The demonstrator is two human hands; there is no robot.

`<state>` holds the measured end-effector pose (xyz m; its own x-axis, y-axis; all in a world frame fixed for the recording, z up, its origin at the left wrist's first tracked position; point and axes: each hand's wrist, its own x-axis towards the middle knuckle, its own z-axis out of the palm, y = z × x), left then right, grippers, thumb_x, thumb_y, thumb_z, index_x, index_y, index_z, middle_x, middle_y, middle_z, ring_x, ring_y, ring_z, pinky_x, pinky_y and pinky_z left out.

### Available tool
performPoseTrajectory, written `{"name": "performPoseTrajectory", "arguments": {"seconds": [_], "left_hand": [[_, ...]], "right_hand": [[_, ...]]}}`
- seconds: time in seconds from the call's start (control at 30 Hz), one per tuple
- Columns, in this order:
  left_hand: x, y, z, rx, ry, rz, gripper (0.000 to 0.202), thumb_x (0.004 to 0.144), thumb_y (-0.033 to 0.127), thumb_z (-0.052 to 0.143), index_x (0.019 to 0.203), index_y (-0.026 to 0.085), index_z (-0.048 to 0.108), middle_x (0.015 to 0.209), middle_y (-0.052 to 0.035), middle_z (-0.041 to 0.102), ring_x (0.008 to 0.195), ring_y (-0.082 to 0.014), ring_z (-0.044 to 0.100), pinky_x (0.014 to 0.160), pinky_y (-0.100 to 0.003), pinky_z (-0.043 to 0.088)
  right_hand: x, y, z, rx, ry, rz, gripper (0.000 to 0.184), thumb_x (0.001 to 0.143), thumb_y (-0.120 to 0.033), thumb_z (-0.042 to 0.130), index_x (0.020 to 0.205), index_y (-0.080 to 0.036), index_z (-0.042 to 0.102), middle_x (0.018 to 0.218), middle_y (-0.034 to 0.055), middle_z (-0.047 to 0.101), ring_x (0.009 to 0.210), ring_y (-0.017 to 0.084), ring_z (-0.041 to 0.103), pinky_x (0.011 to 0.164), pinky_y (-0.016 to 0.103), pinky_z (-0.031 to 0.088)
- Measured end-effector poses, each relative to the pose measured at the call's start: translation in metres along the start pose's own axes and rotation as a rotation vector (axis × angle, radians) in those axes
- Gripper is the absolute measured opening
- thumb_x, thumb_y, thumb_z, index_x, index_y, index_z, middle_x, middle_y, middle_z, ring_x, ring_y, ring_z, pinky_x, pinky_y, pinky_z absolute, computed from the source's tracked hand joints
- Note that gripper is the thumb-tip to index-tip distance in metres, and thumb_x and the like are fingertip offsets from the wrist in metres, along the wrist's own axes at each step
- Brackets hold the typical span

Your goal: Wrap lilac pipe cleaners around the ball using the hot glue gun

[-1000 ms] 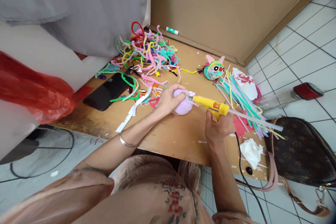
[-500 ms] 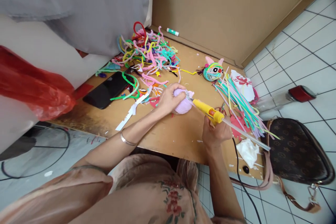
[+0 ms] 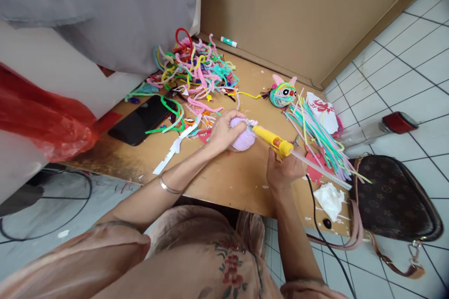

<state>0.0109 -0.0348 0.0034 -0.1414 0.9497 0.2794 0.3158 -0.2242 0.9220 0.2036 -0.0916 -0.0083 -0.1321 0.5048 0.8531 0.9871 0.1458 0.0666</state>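
My left hand [image 3: 225, 131] is closed around a lilac ball [image 3: 244, 139] that looks wrapped in pipe cleaners, above the front half of the table. In my right hand [image 3: 285, 168] is a yellow hot glue gun [image 3: 271, 139], gripped by its handle. A long clear glue stick [image 3: 324, 170] sticks out of its back end. The gun's nozzle points left and meets the top right side of the ball; whether glue is coming out is too small to tell. Farther back stands a finished-looking striped ball [image 3: 281, 95] with pink ears, eyes and a red nose.
A tangled heap of pipe cleaners [image 3: 199, 67] lies at the back left, near a black phone [image 3: 138, 120]. On the right are straight pipe cleaners [image 3: 319, 135], a crumpled tissue [image 3: 329, 201], a clear bottle [image 3: 372, 133] and a brown handbag [image 3: 394, 196]. The gun's black cord [image 3: 315, 210] hangs over the table's edge.
My right hand has brought the glue gun slightly left, its nozzle now closer against the lilac ball. My left hand keeps its hold; the whole view has shifted a little.
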Motion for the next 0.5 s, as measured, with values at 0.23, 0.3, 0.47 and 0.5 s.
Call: {"name": "performPoseTrajectory", "arguments": {"seconds": [0.23,0.3,0.47,0.5], "left_hand": [[0.0,0.001,0.0,0.004,-0.017,-0.013,0.018,0.078,0.022,0.059,0.092,0.02,0.069,0.101,-0.0035,0.073,0.096,-0.0206,0.066,0.092,-0.036,0.051],[0.0,0.002,-0.001,0.011,-0.01,-0.019,0.017,0.078,0.022,0.059,0.092,0.02,0.069,0.101,-0.0035,0.073,0.096,-0.0209,0.066,0.092,-0.037,0.051],[0.0,0.001,0.0,0.013,0.003,-0.022,0.019,0.077,0.022,0.06,0.093,0.02,0.07,0.102,-0.0036,0.073,0.097,-0.0207,0.066,0.093,-0.037,0.051],[0.0,0.001,0.0,0.008,-0.002,-0.026,0.019,0.077,0.021,0.061,0.094,0.02,0.07,0.101,-0.0036,0.073,0.097,-0.0205,0.066,0.093,-0.036,0.052]], "right_hand": [[0.002,-0.002,-0.004,-0.001,-0.01,0.009,0.012,0.092,-0.03,0.052,0.09,-0.019,0.058,0.073,0.0071,0.062,0.062,0.018,0.056,0.06,0.031,0.04],[0.004,-0.003,-0.001,-0.006,-0.014,0.01,0.015,0.092,-0.032,0.053,0.09,-0.019,0.058,0.073,0.0071,0.062,0.063,0.019,0.056,0.06,0.031,0.039],[-0.004,0.001,0.004,0.053,-0.06,0.023,0.016,0.092,-0.031,0.051,0.091,-0.019,0.06,0.075,0.0064,0.061,0.065,0.019,0.057,0.061,0.03,0.04],[-0.007,0.005,0.004,0.051,-0.068,0.053,0.017,0.091,-0.032,0.051,0.091,-0.019,0.061,0.074,0.0061,0.06,0.065,0.019,0.056,0.062,0.031,0.041]]}}
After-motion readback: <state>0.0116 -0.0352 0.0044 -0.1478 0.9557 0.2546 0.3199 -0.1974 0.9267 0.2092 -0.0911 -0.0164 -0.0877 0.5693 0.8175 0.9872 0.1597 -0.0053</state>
